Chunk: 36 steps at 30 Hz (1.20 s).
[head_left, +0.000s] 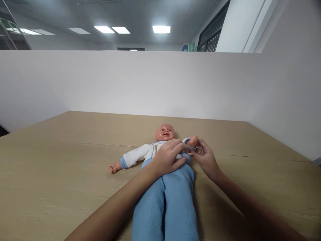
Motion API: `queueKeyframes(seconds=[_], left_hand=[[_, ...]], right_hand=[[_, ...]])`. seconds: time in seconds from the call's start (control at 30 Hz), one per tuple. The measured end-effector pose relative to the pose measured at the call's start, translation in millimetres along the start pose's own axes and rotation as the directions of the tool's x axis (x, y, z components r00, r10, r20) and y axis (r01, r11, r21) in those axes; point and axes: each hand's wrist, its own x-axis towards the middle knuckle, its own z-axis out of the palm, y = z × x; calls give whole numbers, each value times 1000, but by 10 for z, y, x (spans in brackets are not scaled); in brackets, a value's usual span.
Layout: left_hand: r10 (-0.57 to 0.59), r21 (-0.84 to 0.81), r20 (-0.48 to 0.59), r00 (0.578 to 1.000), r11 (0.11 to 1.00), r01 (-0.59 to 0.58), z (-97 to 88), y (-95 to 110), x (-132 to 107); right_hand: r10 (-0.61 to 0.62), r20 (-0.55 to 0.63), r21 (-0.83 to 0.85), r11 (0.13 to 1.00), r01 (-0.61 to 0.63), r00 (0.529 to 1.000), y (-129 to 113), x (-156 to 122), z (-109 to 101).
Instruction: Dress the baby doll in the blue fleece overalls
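A baby doll (165,131) lies on its back, head away from me, in a white top with blue trim and fleecy blue trousers (179,197). Across its chest rests my left hand (169,155), fingers bent toward the white sleeve at the right; the fingertips are partly hidden at the fabric. My right hand (204,157) is closed at that sleeve's blue-edged cuff (187,142), beside the doll's bare hand (193,141). The other sleeve (136,155) stretches out left, its blue cuff around the wrist and the small hand (115,167) showing.
The doll lies on a light wood-coloured table (75,174) with thin seams. A white partition (150,83) rises behind the table, and a white wall (288,100) stands at the right. Ceiling lights and a dark-framed window show beyond.
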Motion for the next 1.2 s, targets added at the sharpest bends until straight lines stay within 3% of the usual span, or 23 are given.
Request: queueKeyframes(seconds=[0.1, 0.17, 0.23, 0.3, 0.4, 0.47, 0.5, 0.57, 0.67, 0.73, 0.9, 1.1, 1.2], left_hand=[[94, 0, -133, 987, 995, -95, 38, -30, -76], [86, 1, -173, 981, 996, -87, 40, -30, -79], [-22, -43, -196, 980, 999, 14, 26, -20, -31], [-201, -162, -174, 964, 972, 173, 14, -26, 43], [-498, -304, -36, 867, 832, 465, 29, -100, 120], [-616, -292, 25, 787, 749, 595, 58, -167, 124], [-639, -267, 38, 768, 734, 624, 72, -195, 116], [-649, -215, 52, 759, 735, 643, 89, -223, 98], [-660, -154, 90, 746, 731, 665, 83, -211, 97], [-666, -131, 124, 736, 724, 677, 69, -189, 114], [-653, -105, 179, 736, 731, 674, 39, -150, 141], [-663, -92, 139, 735, 731, 677, 53, -141, 119], [-676, -134, 77, 733, 722, 679, 63, -154, 104]], right_hand=[[-163, 136, -183, 965, 187, 977, 3, -86, 150], [-189, 208, -212, 949, 233, 960, -27, -171, 154], [-192, 251, -192, 951, 243, 949, -68, -239, 123], [-214, 275, -198, 941, 273, 937, -105, -279, 103], [-217, 275, -232, 930, 284, 937, -148, -303, 140], [-162, 259, -169, 963, 210, 952, -165, -301, 193], [-116, 249, -98, 985, 144, 961, -167, -294, 217], [19, 209, 117, 992, -44, 978, -152, -269, 246], [243, 133, 374, 885, -276, 961, -84, -204, 231], [327, 73, 374, 867, -330, 942, -21, -154, 194], [380, -36, 271, 894, -357, 924, 104, -84, 111], [479, 7, 335, 826, -453, 878, 231, -37, 149], [529, 84, 337, 782, -524, 844, 336, 51, 223]])
